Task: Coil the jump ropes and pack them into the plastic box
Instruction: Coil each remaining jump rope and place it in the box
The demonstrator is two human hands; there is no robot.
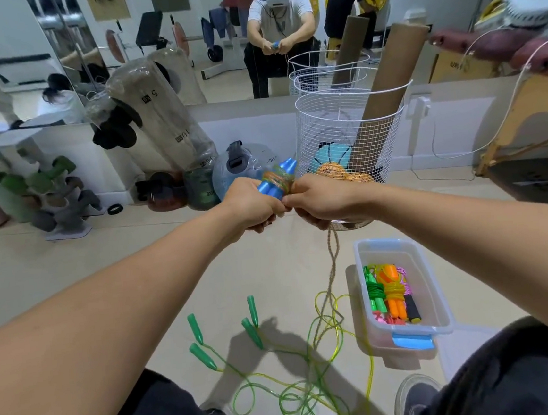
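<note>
The blue-handled jump rope (277, 182) is being held up at chest height in front of the person, its two handles side by side with cord already winding round them in orange-green turns. The left hand (252, 206) is gripping the handles, fingers curled tight around their lower ends. The right hand (324, 201) is pinching the cord just beside them, and the loose tail (332, 258) is hanging down toward the floor. To wrap well, I'd say each turn wants laying snug against the last, with the tail kept taut and free of the green ropes (282, 374) tangling on the floor below. The plastic box (438, 295) is sitting open near the right foot, several coiled ropes (389, 293) already lying inside.
</note>
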